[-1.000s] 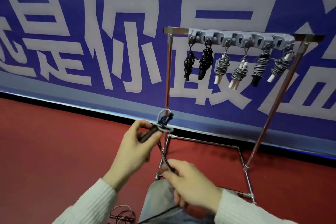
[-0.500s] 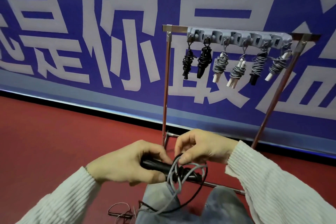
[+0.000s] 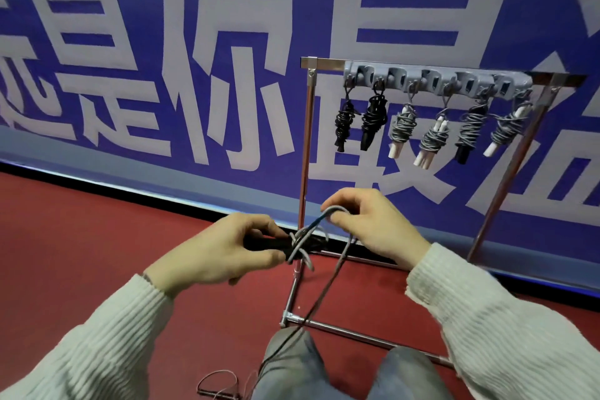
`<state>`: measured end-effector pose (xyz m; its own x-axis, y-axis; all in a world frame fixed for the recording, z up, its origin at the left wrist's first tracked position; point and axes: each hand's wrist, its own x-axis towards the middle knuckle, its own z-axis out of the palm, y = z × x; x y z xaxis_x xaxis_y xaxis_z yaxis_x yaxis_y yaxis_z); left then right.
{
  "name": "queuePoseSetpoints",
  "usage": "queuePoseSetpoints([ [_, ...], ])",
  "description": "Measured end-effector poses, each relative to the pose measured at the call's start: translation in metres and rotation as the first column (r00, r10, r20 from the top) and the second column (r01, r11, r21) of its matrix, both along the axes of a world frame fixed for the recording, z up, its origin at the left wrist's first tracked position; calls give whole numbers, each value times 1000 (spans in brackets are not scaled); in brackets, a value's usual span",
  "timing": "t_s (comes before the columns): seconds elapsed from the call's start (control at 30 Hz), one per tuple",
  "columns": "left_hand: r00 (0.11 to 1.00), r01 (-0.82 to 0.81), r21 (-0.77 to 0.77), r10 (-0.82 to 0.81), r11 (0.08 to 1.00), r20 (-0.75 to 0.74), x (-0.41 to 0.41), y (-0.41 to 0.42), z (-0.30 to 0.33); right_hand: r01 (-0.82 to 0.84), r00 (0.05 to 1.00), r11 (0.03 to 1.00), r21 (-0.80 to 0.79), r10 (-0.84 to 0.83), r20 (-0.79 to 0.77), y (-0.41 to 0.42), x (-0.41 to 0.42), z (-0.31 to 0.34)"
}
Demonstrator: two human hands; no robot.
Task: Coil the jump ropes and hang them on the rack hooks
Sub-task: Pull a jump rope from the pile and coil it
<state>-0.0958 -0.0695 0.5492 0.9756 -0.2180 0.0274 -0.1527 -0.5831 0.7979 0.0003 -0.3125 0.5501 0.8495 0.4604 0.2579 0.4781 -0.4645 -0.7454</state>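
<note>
Right hand (image 3: 373, 224) lifted, pinching grey cord (image 3: 328, 214), left hand (image 3: 220, 250) still gripping black handles (image 3: 269, 242)

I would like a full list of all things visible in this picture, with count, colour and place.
Metal rack with a grey hook strip: one, silver, right, before the banner.
Coiled jump ropes on the hooks: six; two black at left, four grey, with white or black handles.
Grey jump rope with black handles: one, partly wound, between the hands, its loose end trailing down.
Thin cord on the floor: one, dark, bottom centre.
Blue banner with white characters: one, behind.
Red floor: below.
Left hand: grips the handles.
Right hand: pinches a rope loop.
</note>
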Motion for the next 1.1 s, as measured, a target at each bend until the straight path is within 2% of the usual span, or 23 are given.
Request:
queuePoseSetpoints([
  [0.03, 999, -23, 101, 21, 995, 27, 3, 0, 1, 27, 998, 997, 71, -30, 49, 4, -3, 1],
  [0.1, 987, -115, 323, 71, 939, 146, 10, -2, 0, 3, 999, 960, 278, 6, -34, 15, -10, 3],
  [0.13, 967, -201, 410, 113, 890, 228, 13, -2, -1, -9, 995, 945, 328, 40, -87, 20, -14, 5],
  [0.2, 910, -376, 506, 207, 776, 359, 21, 0, -3, -41, 987, 971, 236, 76, -140, 22, -18, 7],
  [0.27, 871, -474, 568, 264, 672, 414, 26, 3, -4, -167, 972, 986, -12, 162, -170, 21, -22, 12],
  [0.3, 876, -464, 599, 237, 652, 421, 27, 1, -5, -243, 959, 964, -109, 222, -174, 22, -25, 18],
  [0.33, 901, -400, 634, 157, 662, 404, 26, -2, -6, -302, 946, 943, -140, 278, -165, 24, -27, 24],
  [0.4, 949, -136, 646, -88, 752, 302, 16, -17, -6, -367, 926, 928, -71, 356, -128, 27, -28, 34],
  [0.43, 948, 23, 585, -203, 811, 245, 10, -24, -6, -384, 914, 924, 0, 379, -146, 28, -26, 37],
  [0.5, 940, 236, 334, -301, 913, 159, 0, -29, -6, -376, 881, 914, 150, 403, -249, 27, -19, 35],
  [0.57, 953, 266, 99, -277, 959, 126, -6, -22, -6, -309, 821, 911, 273, 400, -406, 21, -10, 27],
  [0.67, 970, 233, -41, -229, 972, 80, -13, -10, -10, -234, 687, 932, 276, 359, -632, 10, 5, 10],
  [0.73, 976, 199, 33, -201, 979, 85, -14, -6, -11, -265, 708, 948, 177, 316, -631, 4, 6, 4],
  [0.8, 977, 75, 256, -121, 964, 173, -10, -4, -11, -288, 773, 949, 126, 309, -555, -2, 7, 9],
  [0.9, 954, -160, 483, 9, 861, 301, -1, -6, -9, -400, 762, 908, 128, 407, -503, -8, 6, 25],
  [0.97, 948, -251, 547, 88, 799, 305, 5, -8, -11, -519, 759, 855, -9, 455, -466, -4, -4, 30],
  [1.03, 953, -241, 599, 69, 763, 295, 10, -10, -14, -583, 754, 809, -79, 502, -424, 7, -16, 30],
  [1.1, 967, -114, 636, -61, 763, 246, 7, -18, -13, -536, 801, 843, -42, 492, -342, 16, -18, 29],
])
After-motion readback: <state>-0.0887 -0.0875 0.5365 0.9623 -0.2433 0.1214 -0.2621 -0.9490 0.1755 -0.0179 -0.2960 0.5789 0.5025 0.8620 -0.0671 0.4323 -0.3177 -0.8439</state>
